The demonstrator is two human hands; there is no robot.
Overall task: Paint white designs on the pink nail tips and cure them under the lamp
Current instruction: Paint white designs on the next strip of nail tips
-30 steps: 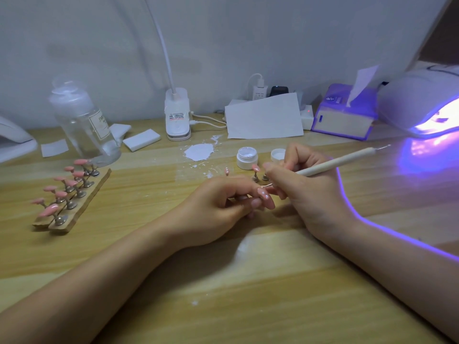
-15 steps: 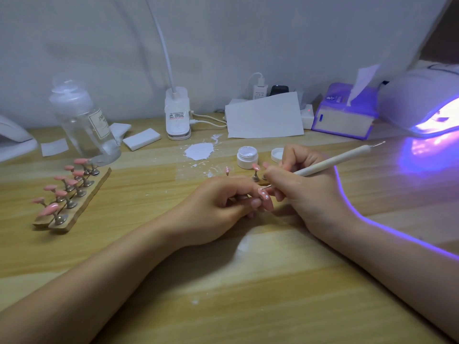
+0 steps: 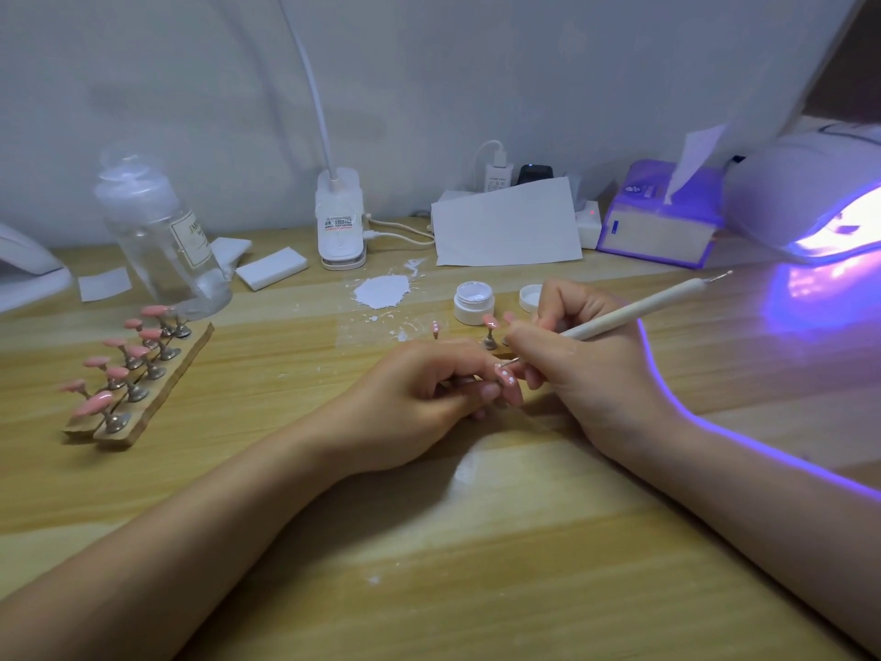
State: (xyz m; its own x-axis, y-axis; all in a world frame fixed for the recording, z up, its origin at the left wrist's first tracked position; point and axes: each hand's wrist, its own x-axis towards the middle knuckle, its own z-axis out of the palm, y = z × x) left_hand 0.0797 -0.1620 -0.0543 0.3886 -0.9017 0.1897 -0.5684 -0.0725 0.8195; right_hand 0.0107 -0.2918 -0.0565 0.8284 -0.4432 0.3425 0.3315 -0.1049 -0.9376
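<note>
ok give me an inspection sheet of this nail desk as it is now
surface: wooden table, white paint smear and flecks near the middle
job's things: pink nail tip with white dots, dotting pen tip on it; open white paint jar, its lid beside; wooden rack of pink tips on stands; lit curing lamp at right
clutter: clear bottle, white sponge block, paper sheet, tissue box
grippers: left hand pinches the nail tip; right hand grips the pen
cables: white cable from desk lamp base; charger plugged in behind
surroundings: plain pale wall
</note>
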